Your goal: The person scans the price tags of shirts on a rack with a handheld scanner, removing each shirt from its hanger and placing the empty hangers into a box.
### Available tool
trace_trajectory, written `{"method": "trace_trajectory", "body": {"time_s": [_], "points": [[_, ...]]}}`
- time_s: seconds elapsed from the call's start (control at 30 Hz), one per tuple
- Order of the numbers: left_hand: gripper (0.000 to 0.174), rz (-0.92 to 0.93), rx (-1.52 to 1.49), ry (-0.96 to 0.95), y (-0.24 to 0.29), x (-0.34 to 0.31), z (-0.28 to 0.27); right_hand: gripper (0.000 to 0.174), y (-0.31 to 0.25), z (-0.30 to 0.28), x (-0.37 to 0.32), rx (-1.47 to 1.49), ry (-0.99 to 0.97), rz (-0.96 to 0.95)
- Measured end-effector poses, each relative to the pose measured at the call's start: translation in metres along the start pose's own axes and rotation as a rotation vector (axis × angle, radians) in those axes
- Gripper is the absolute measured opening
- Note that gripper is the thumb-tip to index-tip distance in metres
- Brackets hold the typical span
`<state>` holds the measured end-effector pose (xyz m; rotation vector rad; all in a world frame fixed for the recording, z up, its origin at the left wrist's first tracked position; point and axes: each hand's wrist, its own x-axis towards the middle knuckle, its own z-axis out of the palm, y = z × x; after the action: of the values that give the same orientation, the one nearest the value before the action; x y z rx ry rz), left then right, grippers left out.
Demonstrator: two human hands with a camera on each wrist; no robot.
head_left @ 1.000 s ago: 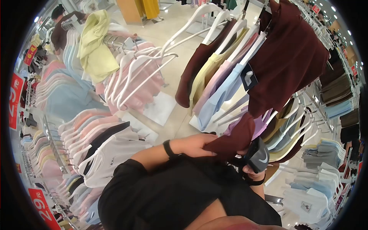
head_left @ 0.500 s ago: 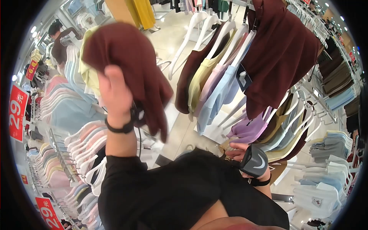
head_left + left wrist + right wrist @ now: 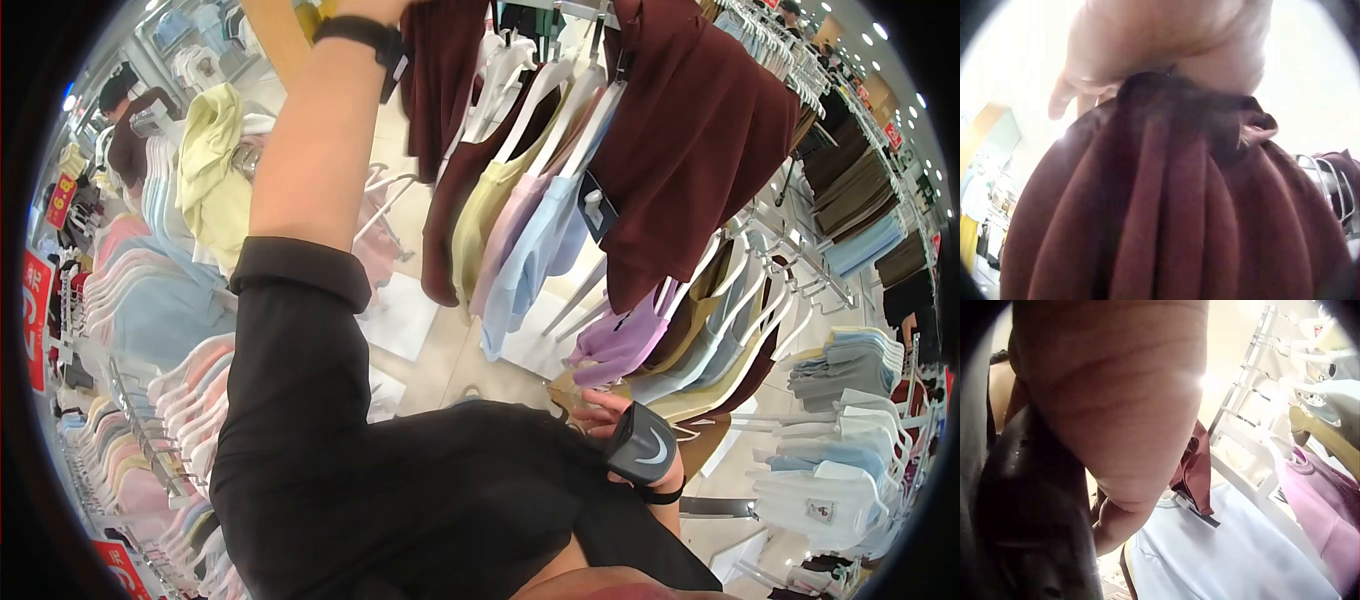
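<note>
Racks [image 3: 815, 270] surround me; my left hand [image 3: 1166, 37] clenches the maroon top [image 3: 1172, 212], which hangs below the fist; my right hand's [image 3: 600, 408] grip I cannot tell

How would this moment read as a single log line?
left hand: held high, grips bunched maroon garment | right hand: low, near lilac shirt, grip unclear

a clothing shop: racks of hung shirts [image 3: 520, 230] and red price signs [image 3: 38, 300].

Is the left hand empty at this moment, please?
No, in the left wrist view the left hand grips a bunched maroon garment, whose folds spread out from it.
</note>
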<state>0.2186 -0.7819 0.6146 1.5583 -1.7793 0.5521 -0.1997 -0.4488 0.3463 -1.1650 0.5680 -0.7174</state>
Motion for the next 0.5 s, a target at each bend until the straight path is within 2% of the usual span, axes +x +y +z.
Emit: {"method": "trace_trajectory", "body": {"time_s": [0.03,0.1,0.2,0.3,0.4,0.5], "points": [[0.078,-0.096,-0.123,-0.101,0.007,-0.004,-0.006,0.099,-0.003,0.003,-0.002,0.021,0.021,-0.005],[0.066,-0.055,-0.213,0.315,0.005,-0.017,0.014,0.100,-0.005,0.010,-0.004,0.070,0.064,-0.013],[0.051,0.050,-0.363,0.376,0.002,-0.020,0.017,0.099,-0.003,0.010,-0.006,0.021,0.064,0.014],[0.040,0.076,-0.289,0.169,-0.004,-0.026,0.011,0.098,-0.002,0.011,-0.003,-0.013,0.060,0.041],[0.038,0.129,-0.386,0.128,-0.006,-0.033,0.012,0.096,-0.005,0.012,0.003,-0.025,0.044,0.058],[0.046,0.169,-0.462,0.100,-0.003,-0.041,0.005,0.095,-0.007,0.010,0.007,-0.036,0.013,0.068]]}}
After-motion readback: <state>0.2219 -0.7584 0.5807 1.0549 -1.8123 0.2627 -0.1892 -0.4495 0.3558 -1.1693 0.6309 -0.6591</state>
